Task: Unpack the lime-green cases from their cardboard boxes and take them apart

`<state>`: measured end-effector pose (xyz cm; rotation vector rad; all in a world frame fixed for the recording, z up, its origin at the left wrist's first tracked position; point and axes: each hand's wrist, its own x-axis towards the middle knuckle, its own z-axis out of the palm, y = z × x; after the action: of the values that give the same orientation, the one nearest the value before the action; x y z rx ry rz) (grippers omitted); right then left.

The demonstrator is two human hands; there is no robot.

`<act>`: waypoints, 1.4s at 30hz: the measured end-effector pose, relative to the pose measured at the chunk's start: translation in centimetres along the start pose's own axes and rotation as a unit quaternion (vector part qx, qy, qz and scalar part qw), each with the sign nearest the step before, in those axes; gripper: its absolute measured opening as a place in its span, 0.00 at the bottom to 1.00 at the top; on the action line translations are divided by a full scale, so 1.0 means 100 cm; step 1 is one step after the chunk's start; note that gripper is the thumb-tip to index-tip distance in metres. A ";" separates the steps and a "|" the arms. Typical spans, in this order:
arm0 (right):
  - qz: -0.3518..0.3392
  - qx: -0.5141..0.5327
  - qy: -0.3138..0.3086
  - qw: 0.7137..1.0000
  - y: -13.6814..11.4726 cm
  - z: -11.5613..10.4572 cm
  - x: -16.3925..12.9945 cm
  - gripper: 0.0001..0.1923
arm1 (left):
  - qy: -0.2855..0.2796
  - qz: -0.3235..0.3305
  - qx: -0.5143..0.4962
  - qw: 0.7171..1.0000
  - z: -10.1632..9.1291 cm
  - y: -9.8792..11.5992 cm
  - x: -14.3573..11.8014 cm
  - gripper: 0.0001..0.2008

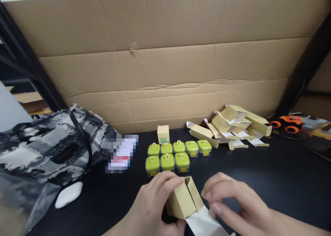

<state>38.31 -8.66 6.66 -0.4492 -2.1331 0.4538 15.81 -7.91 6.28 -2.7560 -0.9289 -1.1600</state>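
Note:
My left hand (pixel 150 205) grips a small tan cardboard box (pixel 184 198) near the front edge of the black table (pixel 271 174); the box's top flaps stand open. My right hand (pixel 232 201) touches the box's right side and its white inner flap (pixel 204 224). Just beyond the hands sit several small green-lidded cubes (pixel 170 155) in two rows, some with yellow smiley marks. One closed tan box (pixel 163 134) stands upright behind them.
A heap of flat, unfolded tan boxes (pixel 232 127) lies at the back right. A black-and-white patterned bag (pixel 49 143) and a white case (pixel 68 194) sit at the left. An orange toy car (pixel 288 123) is far right. A corrugated cardboard wall (pixel 165 63) backs the table.

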 end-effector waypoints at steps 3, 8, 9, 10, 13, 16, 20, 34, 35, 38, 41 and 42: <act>0.017 -0.022 -0.051 0.998 -0.001 -0.003 0.004 0.09 | 0.026 0.029 -0.027 0.999 0.002 -0.002 0.000 0.32; -0.088 -0.209 -0.143 0.963 0.000 -0.006 0.008 0.07 | 0.036 0.066 -0.078 0.994 0.005 -0.006 -0.003 0.34; -0.097 -0.239 -0.134 0.957 0.001 -0.006 0.007 0.08 | 0.037 0.073 -0.079 0.994 0.006 -0.006 -0.003 0.34; -0.099 -0.260 -0.121 0.953 0.001 -0.005 0.007 0.09 | 0.040 0.078 -0.075 0.993 0.006 -0.006 -0.003 0.34; -0.073 -0.275 -0.103 0.953 0.004 -0.002 0.006 0.09 | 0.038 0.094 -0.042 0.994 0.005 -0.003 -0.002 0.30; -0.047 -0.276 -0.121 0.952 0.005 0.001 0.005 0.11 | 0.005 0.132 0.041 0.990 0.003 -0.001 -0.001 0.14; -0.048 -0.306 -0.085 0.947 0.005 0.003 0.005 0.11 | -0.008 0.163 0.104 0.981 0.000 -0.001 -0.001 0.04; 0.083 -0.014 0.144 0.986 0.015 -0.017 0.007 0.07 | 0.018 0.038 -0.176 0.983 0.010 -0.009 -0.011 0.31; 0.089 -0.036 0.160 0.982 0.019 -0.020 0.009 0.06 | 0.016 0.031 -0.214 0.976 0.013 -0.010 -0.013 0.32; 0.134 -0.142 0.078 0.978 0.033 -0.028 0.013 0.04 | 0.006 0.028 -0.293 0.956 0.023 -0.013 -0.019 0.34; 0.175 -0.212 -0.045 0.960 0.047 -0.030 0.012 0.06 | -0.003 0.026 -0.303 0.953 0.030 -0.017 -0.024 0.35; 0.181 -0.221 -0.065 0.956 0.051 -0.031 0.012 0.07 | -0.008 0.025 -0.300 0.954 0.031 -0.018 -0.026 0.36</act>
<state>40.96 -3.19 6.72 -1.1035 -2.2844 0.2052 15.48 -7.08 1.96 -3.2122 -0.5641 -1.6408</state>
